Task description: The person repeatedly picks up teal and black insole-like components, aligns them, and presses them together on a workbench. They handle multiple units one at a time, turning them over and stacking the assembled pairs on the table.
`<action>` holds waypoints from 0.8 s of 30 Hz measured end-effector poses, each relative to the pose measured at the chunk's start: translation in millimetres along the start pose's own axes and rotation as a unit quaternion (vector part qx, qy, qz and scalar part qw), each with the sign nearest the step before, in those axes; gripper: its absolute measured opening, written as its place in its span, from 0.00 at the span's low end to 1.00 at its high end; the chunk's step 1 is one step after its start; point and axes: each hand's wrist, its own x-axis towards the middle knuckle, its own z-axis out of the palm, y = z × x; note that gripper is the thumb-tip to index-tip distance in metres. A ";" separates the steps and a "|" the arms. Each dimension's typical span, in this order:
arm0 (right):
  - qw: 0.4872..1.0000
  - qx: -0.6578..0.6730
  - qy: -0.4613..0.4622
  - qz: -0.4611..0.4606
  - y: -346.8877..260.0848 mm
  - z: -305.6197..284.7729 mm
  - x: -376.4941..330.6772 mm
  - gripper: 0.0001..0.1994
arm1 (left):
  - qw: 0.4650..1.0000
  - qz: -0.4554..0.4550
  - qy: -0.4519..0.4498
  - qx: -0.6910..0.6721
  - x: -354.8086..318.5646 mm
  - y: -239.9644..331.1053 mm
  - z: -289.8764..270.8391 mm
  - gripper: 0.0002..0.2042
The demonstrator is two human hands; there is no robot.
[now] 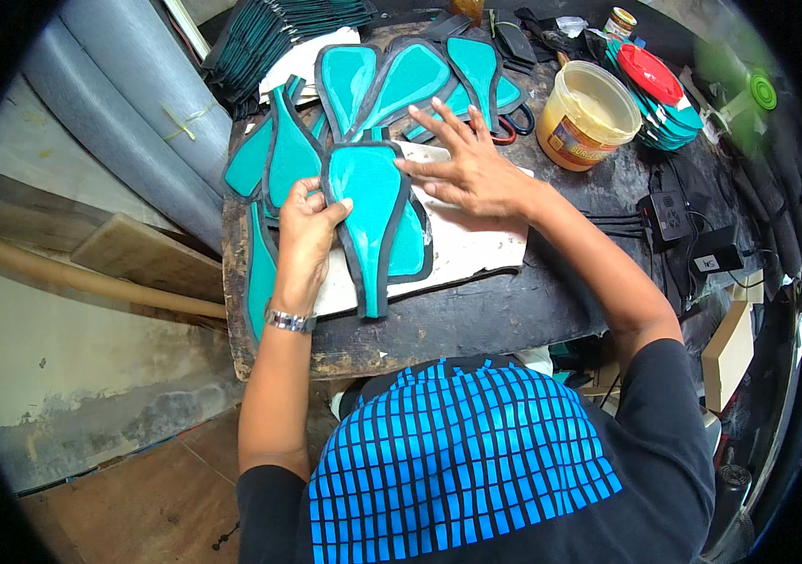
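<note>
A teal, paddle-shaped piece with a black border (370,209) lies on a pale work sheet (472,246) on the dark worktable (476,320). My left hand (307,226) pinches its left edge, thumb on the black rim. My right hand (469,160) lies flat with fingers spread, pressing on the piece's upper right edge and the sheet. A second teal piece (408,246) lies partly under the first. A metal watch sits on my left wrist.
Several more teal pieces (391,80) fan out at the table's back and left. A yellow tub of paste (587,115) stands at the right, by a red lid (650,73). A stack of dark pieces (269,38) sits back left. Grey rolls (128,113) lean at the left.
</note>
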 end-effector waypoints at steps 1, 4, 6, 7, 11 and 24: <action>1.000 -0.004 -0.015 0.015 1.4 2.2 4.5 0.22 | 0.999 0.024 0.005 0.029 3.2 -2.5 2.6 0.18; 0.996 -0.035 -0.062 0.046 -2.1 7.4 13.9 0.22 | 0.984 0.090 0.059 0.144 10.9 -10.1 5.3 0.21; 0.997 -0.078 -0.013 0.001 -10.0 6.9 13.2 0.23 | 0.962 0.130 0.072 0.228 12.6 -14.1 2.8 0.20; 0.996 -0.091 -0.018 -0.011 -15.1 5.1 10.0 0.23 | 0.960 0.136 0.059 0.237 12.6 -15.2 0.8 0.20; 0.995 -0.069 -0.023 -0.067 -33.0 -5.5 -7.0 0.23 | 0.957 0.090 0.040 0.271 16.3 -11.6 -3.7 0.21; 0.996 -0.038 -0.031 -0.075 -31.5 -1.6 0.1 0.22 | 0.979 0.085 0.054 0.179 10.8 -3.3 2.6 0.20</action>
